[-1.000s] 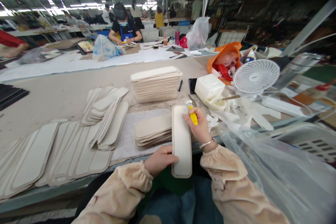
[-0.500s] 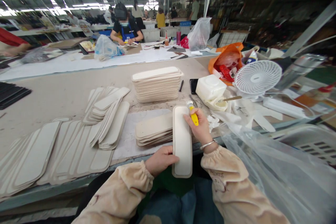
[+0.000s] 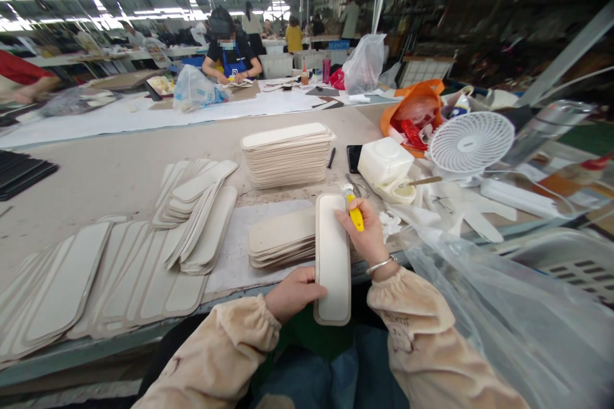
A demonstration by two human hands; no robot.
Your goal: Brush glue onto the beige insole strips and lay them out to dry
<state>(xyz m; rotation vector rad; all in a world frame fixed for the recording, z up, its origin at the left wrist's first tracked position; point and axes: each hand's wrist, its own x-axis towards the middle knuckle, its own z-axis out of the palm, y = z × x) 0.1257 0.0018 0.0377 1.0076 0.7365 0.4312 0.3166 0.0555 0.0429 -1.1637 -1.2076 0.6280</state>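
We see a long, cream-coloured pad with rounded corners and a raised border [image 3: 332, 255] held lengthwise between the two hands, its far end over the edge of the beige counter [image 3: 119, 166] and its near end hanging above the lap. The left hand [image 3: 293, 293] grips the pad's lower left edge, thumb lying on its face. The right hand [image 3: 367, 233] sits against the pad's upper right edge and is closed around a small yellow-handled cutter [image 3: 355, 217], whose tip is at the pad's top right corner.

Just left of the pad lies a short pile of the same cream pieces [image 3: 281, 244] on the counter. Beyond it stands a tall, neat stack of cream pieces [image 3: 286, 154], and further left a fanned heap of them [image 3: 199, 214] and flat rows of larger bordered ones [image 3: 71, 281].

To the right of the right hand we see a white plastic jug [image 3: 384, 163], a small white desk fan [image 3: 471, 142], an orange bag [image 3: 412, 105] and clear plastic sheeting [image 3: 503, 319]. A black phone [image 3: 352, 156] lies near the jug. Across the counter another person in a dark top [image 3: 231, 54] works.
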